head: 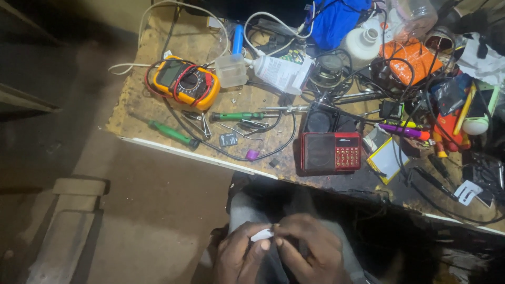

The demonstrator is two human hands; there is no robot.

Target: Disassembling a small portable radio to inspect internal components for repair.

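- At the bottom centre of the frame I see the left hand (239, 257) and the right hand (310, 252) close together above the lap, with the fingers bent inward.
- Both hands pinch a small white piece (261, 235) between the fingertips; it sits between the two hands and touches both. I cannot tell what kind of part it is.
- Just above the hands, at the near edge of the workbench (137, 113), lies a red pocket radio (330, 152) with a round speaker grille and a small keypad.
- Left of the radio I see a small purple cap (253, 154), and further left two green-handled screwdrivers (173, 133), well apart from the hands.
- In the upper left of the bench lies a yellow multimeter (185, 82) with red and black leads wound around it.
- Right of the radio lies a flat yellow-edged battery pack (386, 159).
- The upper right of the frame is crowded with black cables, a white bottle (362, 46) and an orange box (415, 57).
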